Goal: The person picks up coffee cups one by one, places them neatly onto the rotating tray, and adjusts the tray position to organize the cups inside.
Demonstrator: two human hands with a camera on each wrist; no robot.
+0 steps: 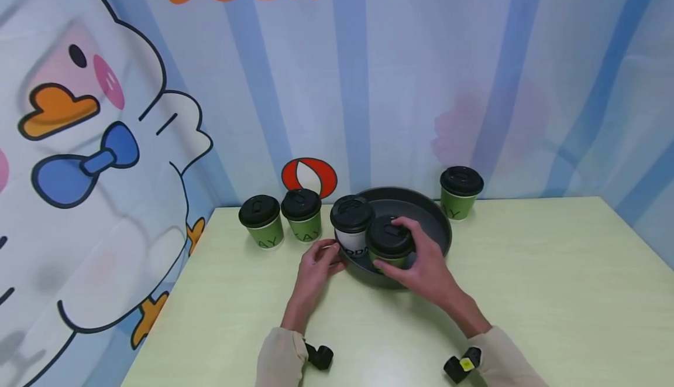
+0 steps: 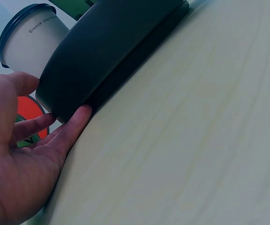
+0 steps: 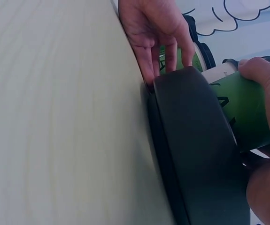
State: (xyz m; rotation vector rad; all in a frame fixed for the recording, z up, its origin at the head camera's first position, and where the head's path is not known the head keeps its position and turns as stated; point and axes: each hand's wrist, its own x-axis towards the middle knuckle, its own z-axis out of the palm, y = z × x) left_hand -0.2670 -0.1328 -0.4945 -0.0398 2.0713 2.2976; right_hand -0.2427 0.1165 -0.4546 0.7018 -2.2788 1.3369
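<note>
My right hand (image 1: pixel 429 267) grips a green paper cup (image 3: pixel 243 110) with a black lid (image 1: pixel 389 236), thumb and fingers on opposite sides. This cup is over the front part of a round dark tray (image 1: pixel 434 223). Beside it, a white paper cup (image 1: pixel 351 240) with a black lid stands in the tray on the left. My left hand (image 1: pixel 316 267) holds the tray's left edge; in the left wrist view the thumb is at the rim and the fingertips (image 2: pixel 81 112) are low against the side. The right fingers' far ends are partly hidden behind the cup.
Two green lidded cups, one outer (image 1: pixel 267 235) and one inner (image 1: pixel 306 228), stand on the table left of the tray. Another green lidded cup (image 1: pixel 457 202) is at the tray's back right. A printed cloth (image 1: pixel 400 82) hangs behind the pale table (image 1: pixel 553 293).
</note>
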